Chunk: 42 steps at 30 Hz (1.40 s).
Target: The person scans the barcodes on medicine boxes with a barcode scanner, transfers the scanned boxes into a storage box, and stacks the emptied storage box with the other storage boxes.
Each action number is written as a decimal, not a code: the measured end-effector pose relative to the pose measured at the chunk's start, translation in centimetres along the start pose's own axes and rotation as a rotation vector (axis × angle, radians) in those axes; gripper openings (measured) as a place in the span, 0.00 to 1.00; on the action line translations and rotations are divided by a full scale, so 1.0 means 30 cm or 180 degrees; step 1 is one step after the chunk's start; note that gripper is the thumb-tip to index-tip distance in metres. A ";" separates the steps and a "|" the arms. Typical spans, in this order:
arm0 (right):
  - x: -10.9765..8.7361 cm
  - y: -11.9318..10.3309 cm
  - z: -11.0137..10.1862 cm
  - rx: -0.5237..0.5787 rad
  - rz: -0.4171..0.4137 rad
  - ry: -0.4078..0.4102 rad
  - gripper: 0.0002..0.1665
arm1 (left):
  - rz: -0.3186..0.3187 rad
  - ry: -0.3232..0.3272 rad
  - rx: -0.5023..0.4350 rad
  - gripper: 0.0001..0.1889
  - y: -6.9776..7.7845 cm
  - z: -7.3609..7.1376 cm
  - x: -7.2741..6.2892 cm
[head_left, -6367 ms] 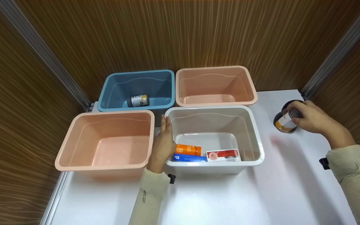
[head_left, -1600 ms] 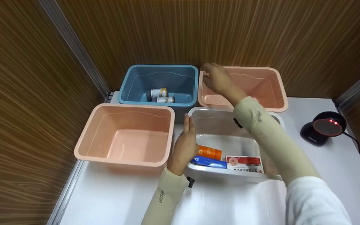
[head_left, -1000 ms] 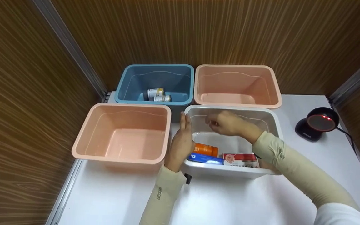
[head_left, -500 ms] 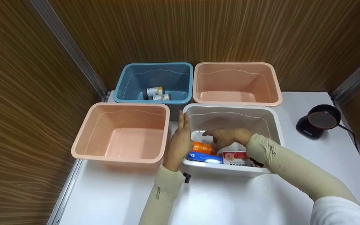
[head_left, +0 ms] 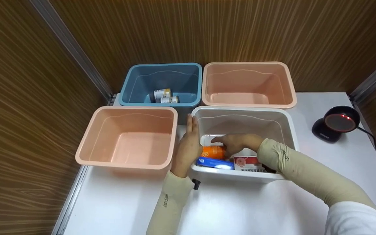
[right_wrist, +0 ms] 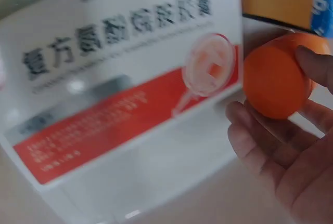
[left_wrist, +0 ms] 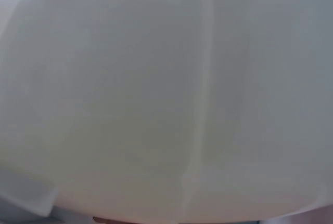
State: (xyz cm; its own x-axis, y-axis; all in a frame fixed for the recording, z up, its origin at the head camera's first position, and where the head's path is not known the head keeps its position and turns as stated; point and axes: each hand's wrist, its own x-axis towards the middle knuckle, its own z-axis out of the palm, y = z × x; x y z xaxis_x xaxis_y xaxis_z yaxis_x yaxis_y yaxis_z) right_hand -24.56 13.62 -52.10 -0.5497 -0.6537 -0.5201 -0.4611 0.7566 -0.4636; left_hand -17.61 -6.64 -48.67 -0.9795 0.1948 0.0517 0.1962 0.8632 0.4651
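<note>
An orange bottle (head_left: pixel 212 152) lies in the white bin (head_left: pixel 240 176), behind a blue box (head_left: pixel 213 163) and beside a red-and-white medicine box (head_left: pixel 247 162). My right hand (head_left: pixel 236 144) reaches down into the bin and grips the bottle by its right end. In the right wrist view, the thumb lies on one side of the orange bottle (right_wrist: pixel 274 81) and the fingers on the other. My left hand (head_left: pixel 188 148), fingers straight, rests against the bin's left rim. Only a blurred pale surface of the white bin (left_wrist: pixel 130 78) fills the left wrist view.
Behind stand a blue bin (head_left: pixel 188 104) with two white-and-yellow bottles (head_left: pixel 162 93) lying inside and a peach bin (head_left: pixel 250 106). Another peach bin (head_left: pixel 126 165) is at left. A black scanner (head_left: pixel 326 130), its cable trailing, stands at right.
A second bottle has appeared in the blue bin since the oldest frame. My right hand came back from the rear bins, dropped into the white bin and took hold of the orange bottle.
</note>
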 end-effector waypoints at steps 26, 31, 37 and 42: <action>-0.311 -0.031 -0.255 -0.0139 -0.0619 0.1831 0.21 | 0.0154 0.0085 -0.0094 0.43 -0.003 0.001 0.001; -0.410 -0.061 -0.277 0.0013 -0.0535 0.2032 0.22 | 0.0148 0.0113 -0.0042 0.44 -0.003 0.006 0.000; -0.527 -0.066 -0.296 -0.0088 -0.0473 0.2371 0.18 | 0.0288 0.0229 0.0039 0.44 -0.003 0.007 0.000; -0.626 -0.065 -0.310 -0.0154 -0.0247 0.2411 0.06 | 0.0276 0.0196 -0.0030 0.44 0.004 0.001 -0.006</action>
State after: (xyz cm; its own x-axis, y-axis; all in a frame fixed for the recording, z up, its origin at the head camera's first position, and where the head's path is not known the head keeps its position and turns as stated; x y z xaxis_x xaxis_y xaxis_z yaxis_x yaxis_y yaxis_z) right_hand -19.81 24.56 -34.77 -0.8342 -0.5292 0.1550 -0.5383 0.7203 -0.4376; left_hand -17.42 -6.56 -48.66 -0.9599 0.2392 0.1462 0.2801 0.8399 0.4649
